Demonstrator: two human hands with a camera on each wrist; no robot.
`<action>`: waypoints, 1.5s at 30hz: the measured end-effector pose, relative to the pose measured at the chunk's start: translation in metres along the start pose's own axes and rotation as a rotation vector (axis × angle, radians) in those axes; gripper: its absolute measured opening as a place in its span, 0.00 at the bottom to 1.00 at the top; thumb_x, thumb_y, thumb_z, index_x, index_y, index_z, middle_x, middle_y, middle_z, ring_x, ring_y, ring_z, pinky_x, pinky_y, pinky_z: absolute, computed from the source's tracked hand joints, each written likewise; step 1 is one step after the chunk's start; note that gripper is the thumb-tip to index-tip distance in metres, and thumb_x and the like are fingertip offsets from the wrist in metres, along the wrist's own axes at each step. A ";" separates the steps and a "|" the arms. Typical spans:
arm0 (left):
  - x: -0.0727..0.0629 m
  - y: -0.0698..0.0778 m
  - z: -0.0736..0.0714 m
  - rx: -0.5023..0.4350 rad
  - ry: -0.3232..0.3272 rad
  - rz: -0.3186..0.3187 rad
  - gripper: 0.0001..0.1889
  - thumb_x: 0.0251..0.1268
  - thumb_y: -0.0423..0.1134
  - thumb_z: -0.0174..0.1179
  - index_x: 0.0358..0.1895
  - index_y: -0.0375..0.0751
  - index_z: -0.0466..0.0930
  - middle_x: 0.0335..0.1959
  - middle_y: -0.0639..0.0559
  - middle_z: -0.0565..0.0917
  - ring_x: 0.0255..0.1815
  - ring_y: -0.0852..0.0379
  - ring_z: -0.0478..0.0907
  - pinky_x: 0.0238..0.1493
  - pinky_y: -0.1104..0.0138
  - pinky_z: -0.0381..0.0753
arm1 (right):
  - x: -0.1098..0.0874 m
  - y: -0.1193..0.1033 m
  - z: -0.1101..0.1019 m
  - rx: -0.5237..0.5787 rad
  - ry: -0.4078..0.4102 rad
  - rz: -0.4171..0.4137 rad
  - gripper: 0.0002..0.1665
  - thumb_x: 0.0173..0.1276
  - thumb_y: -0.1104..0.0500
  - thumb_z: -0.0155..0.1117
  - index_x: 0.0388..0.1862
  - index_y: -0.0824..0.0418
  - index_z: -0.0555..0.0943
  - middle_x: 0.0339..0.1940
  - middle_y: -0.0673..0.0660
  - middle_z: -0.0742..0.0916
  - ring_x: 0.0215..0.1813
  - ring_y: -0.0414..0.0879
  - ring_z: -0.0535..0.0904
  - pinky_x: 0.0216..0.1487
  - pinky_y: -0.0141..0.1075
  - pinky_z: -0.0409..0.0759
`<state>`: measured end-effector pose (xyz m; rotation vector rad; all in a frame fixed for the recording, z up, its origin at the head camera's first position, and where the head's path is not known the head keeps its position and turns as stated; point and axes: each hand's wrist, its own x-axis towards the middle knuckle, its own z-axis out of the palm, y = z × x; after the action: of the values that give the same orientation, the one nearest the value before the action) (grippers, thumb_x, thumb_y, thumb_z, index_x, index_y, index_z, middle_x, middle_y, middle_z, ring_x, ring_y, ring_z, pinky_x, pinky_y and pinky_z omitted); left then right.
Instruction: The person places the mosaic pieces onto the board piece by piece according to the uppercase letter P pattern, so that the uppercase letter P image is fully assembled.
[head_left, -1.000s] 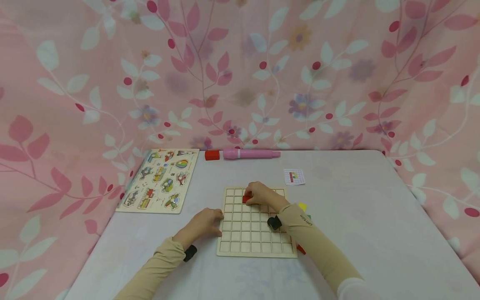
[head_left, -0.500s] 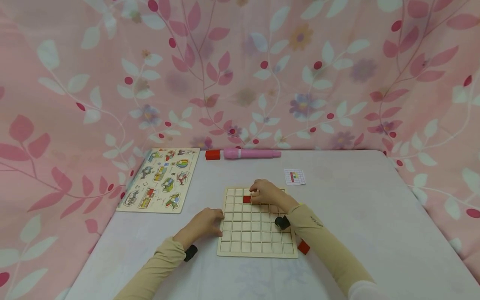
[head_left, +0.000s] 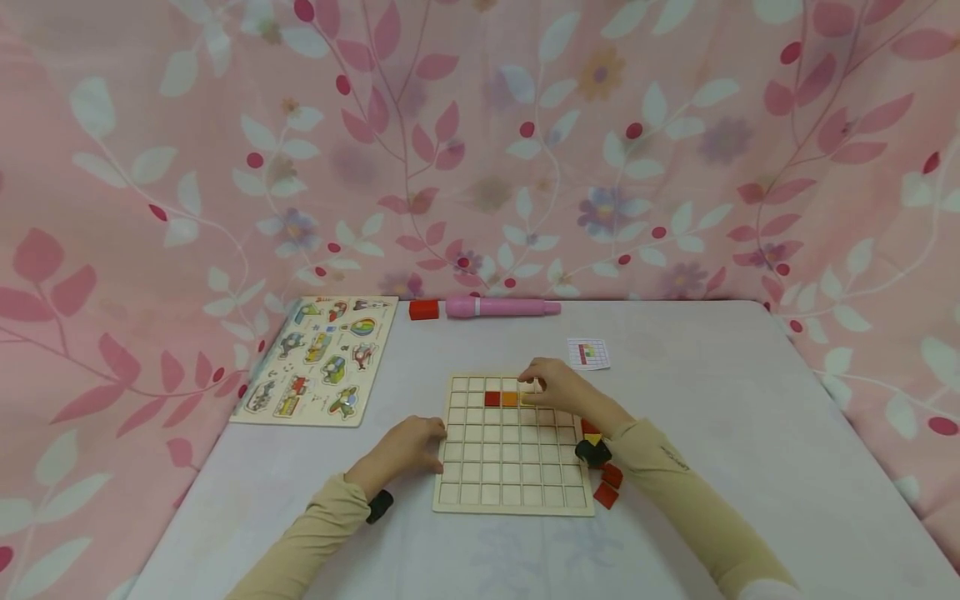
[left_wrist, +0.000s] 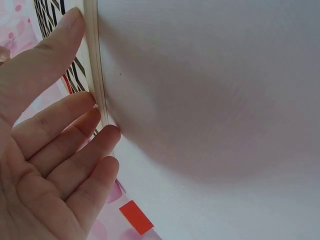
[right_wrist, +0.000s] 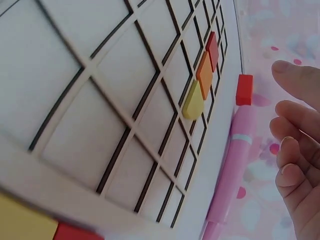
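A pale wooden grid board (head_left: 491,454) lies on the table. In one row near its far side sit a red tile (head_left: 492,399), an orange tile (head_left: 510,399) and a yellow tile (right_wrist: 192,102) with a rounded corner. My right hand (head_left: 562,392) hovers beside the yellow tile; the right wrist view shows its fingers loosely bent and apart from the tiles, holding nothing. With its thumb and fairly straight fingers, my left hand (left_wrist: 60,150) touches the board's left edge.
Loose red tiles (head_left: 606,495) lie beside the board's right edge, with a yellow one partly behind the right wrist. A small grid card (head_left: 588,354) sits beyond. At the back are a pink microphone-like toy (head_left: 502,308), a red block (head_left: 423,310) and a picture puzzle board (head_left: 318,362).
My right hand has moved rightward along the row from the red tile, uncovering the orange and yellow tiles. More loose tiles show by the right wrist. The left hand stays put.
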<state>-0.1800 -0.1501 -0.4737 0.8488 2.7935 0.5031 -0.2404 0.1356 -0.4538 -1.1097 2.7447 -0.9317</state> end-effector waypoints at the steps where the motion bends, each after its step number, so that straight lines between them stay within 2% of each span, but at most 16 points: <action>1: 0.000 0.000 0.000 -0.003 0.000 0.002 0.26 0.30 0.38 0.74 0.40 0.32 0.81 0.40 0.49 0.80 0.42 0.49 0.75 0.45 0.60 0.73 | -0.003 0.001 -0.002 -0.003 0.000 0.011 0.16 0.54 0.62 0.66 0.41 0.70 0.80 0.33 0.60 0.80 0.25 0.42 0.66 0.24 0.31 0.68; 8: -0.001 0.001 0.001 -0.004 0.005 -0.007 0.26 0.30 0.38 0.74 0.40 0.33 0.81 0.42 0.47 0.80 0.42 0.47 0.75 0.46 0.58 0.72 | -0.027 0.004 -0.014 -0.032 0.022 0.040 0.17 0.54 0.61 0.67 0.41 0.69 0.80 0.34 0.58 0.79 0.25 0.43 0.68 0.24 0.30 0.70; 14: -0.001 0.000 0.001 0.008 0.013 -0.001 0.25 0.31 0.39 0.74 0.40 0.34 0.81 0.42 0.47 0.79 0.42 0.46 0.75 0.45 0.59 0.72 | -0.048 0.010 -0.020 -0.047 0.034 0.052 0.16 0.52 0.61 0.68 0.40 0.69 0.81 0.31 0.56 0.79 0.23 0.39 0.64 0.21 0.29 0.67; 22: -0.002 0.000 0.001 -0.003 0.024 0.009 0.26 0.33 0.39 0.73 0.42 0.33 0.80 0.43 0.46 0.79 0.44 0.47 0.75 0.47 0.59 0.72 | -0.071 0.026 -0.014 -0.019 0.024 0.126 0.14 0.53 0.64 0.67 0.40 0.68 0.81 0.27 0.50 0.76 0.22 0.39 0.63 0.20 0.29 0.64; 25: -0.001 0.000 0.002 -0.001 0.019 0.009 0.26 0.34 0.39 0.73 0.42 0.32 0.80 0.44 0.45 0.79 0.45 0.46 0.75 0.47 0.58 0.72 | -0.079 0.031 -0.011 0.017 0.019 0.168 0.14 0.54 0.63 0.67 0.40 0.68 0.81 0.27 0.49 0.76 0.24 0.40 0.66 0.22 0.28 0.67; 29: -0.001 -0.001 0.002 0.015 0.014 -0.005 0.26 0.33 0.40 0.73 0.42 0.34 0.80 0.44 0.47 0.79 0.44 0.46 0.75 0.46 0.58 0.72 | -0.085 0.032 -0.008 0.025 0.021 0.183 0.16 0.52 0.62 0.68 0.40 0.68 0.81 0.29 0.51 0.78 0.26 0.42 0.68 0.24 0.29 0.70; 36: -0.002 -0.001 0.001 -0.013 0.008 -0.024 0.27 0.32 0.40 0.74 0.42 0.33 0.80 0.44 0.47 0.79 0.45 0.46 0.74 0.47 0.58 0.71 | -0.091 0.036 -0.005 -0.049 0.010 0.190 0.12 0.52 0.65 0.67 0.37 0.67 0.81 0.28 0.49 0.77 0.27 0.39 0.68 0.26 0.29 0.71; 45: -0.004 0.000 0.000 -0.015 0.016 -0.013 0.26 0.32 0.40 0.74 0.42 0.34 0.81 0.43 0.49 0.79 0.44 0.47 0.75 0.46 0.59 0.72 | -0.093 0.041 -0.003 -0.054 0.015 0.220 0.10 0.53 0.64 0.66 0.36 0.65 0.82 0.27 0.47 0.76 0.27 0.40 0.67 0.27 0.30 0.71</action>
<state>-0.1774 -0.1526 -0.4732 0.8272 2.8041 0.5313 -0.1977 0.2201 -0.4908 -0.7871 2.8448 -0.8449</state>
